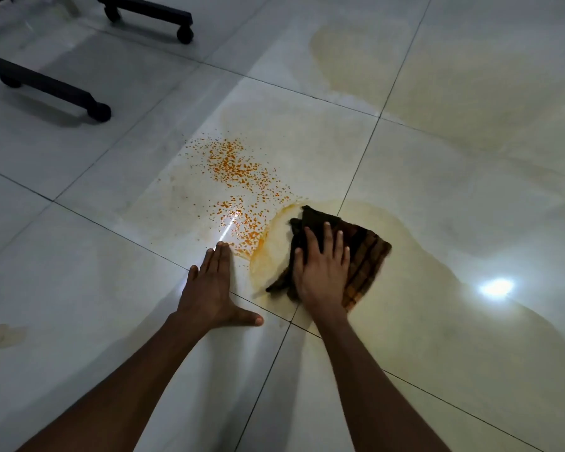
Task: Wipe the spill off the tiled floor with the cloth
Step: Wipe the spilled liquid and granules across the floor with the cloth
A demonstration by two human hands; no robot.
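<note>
Both hands flat: right hand [322, 272] presses the cloth [366, 252], seemingly angled up-left; left hand [211, 288] spread.

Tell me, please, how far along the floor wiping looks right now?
Early days. Done: a smeared arc beside the cloth suggests one pass. In hand: the right hand presses the cloth flat; the left hand braces on the tile. Left: orange droplets and the wide yellowish film.
</note>
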